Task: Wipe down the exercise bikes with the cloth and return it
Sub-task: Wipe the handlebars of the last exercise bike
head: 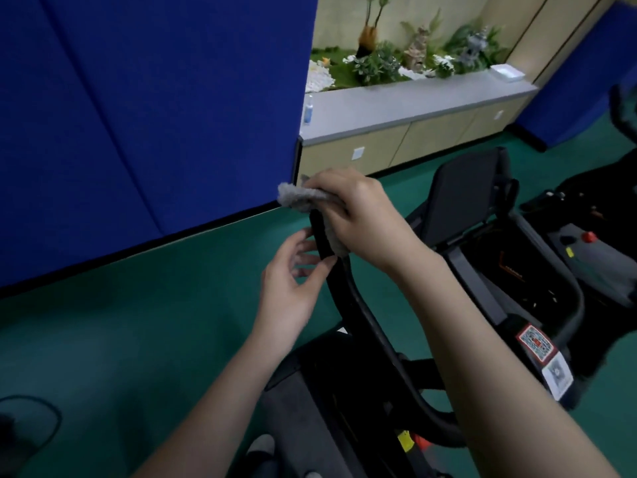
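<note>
The right hand [358,219] grips a grey cloth [300,198] around the bike's black handlebar [348,291], while the open left hand [293,281] touches the bar just below.

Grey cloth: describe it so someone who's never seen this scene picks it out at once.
Start at the big blue padded wall on the left and go to its lower right corner. There the right hand presses a fluffy grey cloth over the top of a black handlebar. It is the only pale, fuzzy thing among hard black bike parts.
</note>
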A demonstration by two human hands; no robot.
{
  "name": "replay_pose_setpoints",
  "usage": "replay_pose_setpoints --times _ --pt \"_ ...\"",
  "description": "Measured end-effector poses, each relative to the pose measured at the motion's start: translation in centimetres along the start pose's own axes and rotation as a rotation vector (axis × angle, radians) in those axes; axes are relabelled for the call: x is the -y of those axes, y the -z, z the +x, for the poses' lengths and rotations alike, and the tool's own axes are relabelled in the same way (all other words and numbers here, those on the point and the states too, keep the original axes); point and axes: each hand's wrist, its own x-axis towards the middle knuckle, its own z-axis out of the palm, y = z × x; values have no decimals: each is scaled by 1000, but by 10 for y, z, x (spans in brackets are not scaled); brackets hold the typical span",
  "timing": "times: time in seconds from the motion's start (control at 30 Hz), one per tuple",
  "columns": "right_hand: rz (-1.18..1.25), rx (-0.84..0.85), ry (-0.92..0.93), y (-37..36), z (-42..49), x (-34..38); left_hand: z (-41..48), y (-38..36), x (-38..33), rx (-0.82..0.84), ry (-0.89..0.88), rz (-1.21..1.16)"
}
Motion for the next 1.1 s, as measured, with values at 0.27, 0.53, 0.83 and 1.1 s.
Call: replay_pose_setpoints --times 0.27,0.53,0.83,1.1 --pt "-18 -86 82 -7 -21 8 -4 -4 -1 -48 -29 -37" --pt "23 -206 -38 -16 -18 3 -7 -7 2 -67 5 -111" --pt "174 -237 -481 -34 -46 -7 -21 0 3 -2 27 -97" --pt "132 -467 -398 -47 -66 4 -23 1 5 15 37 -116"
